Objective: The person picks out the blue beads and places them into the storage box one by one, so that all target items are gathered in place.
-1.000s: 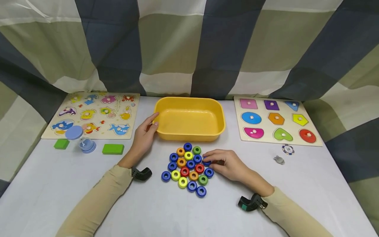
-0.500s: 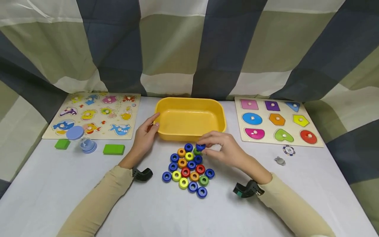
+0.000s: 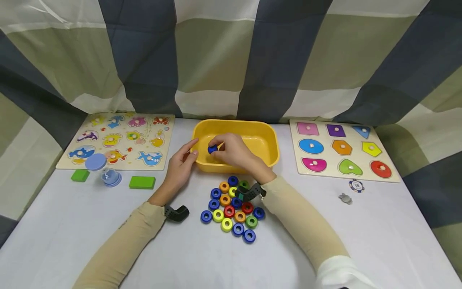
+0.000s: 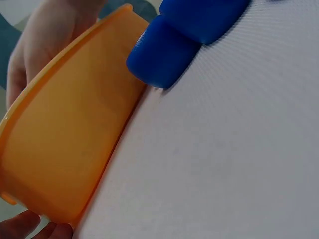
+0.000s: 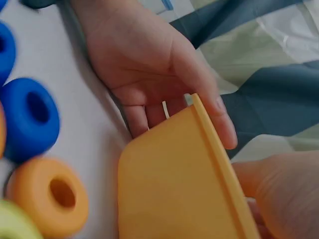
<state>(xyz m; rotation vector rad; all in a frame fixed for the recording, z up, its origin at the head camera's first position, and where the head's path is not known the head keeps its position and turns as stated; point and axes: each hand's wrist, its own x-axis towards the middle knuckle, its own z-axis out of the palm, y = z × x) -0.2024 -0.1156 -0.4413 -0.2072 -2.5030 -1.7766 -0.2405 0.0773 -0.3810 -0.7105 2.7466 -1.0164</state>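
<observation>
In the head view, my right hand (image 3: 234,151) is over the yellow plastic tray (image 3: 266,142), pinching a small blue ring (image 3: 212,149) between thumb and fingertips. My left hand (image 3: 178,168) grips the tray's left end; the right wrist view shows one digit of this left hand (image 5: 144,59) over the rim and the others against the outer wall. In front of the tray lies a cluster of small rings, among them a red ring (image 3: 229,211), an orange ring (image 3: 240,217), a yellow ring (image 3: 226,224) and a green ring (image 3: 251,222). My right wrist partly covers this cluster.
An animal peg puzzle (image 3: 119,140) lies at the back left, a shape peg puzzle (image 3: 325,156) at the back right. Two green blocks (image 3: 142,182) and a small blue-capped clear item (image 3: 110,176) are on the left. A poker chip (image 3: 356,186) and a small grey piece (image 3: 345,198) lie right.
My right hand has lifted a blue ring from the cluster's right side and carried it up and left, over the tray. The left hand has stayed at the tray's left end.
</observation>
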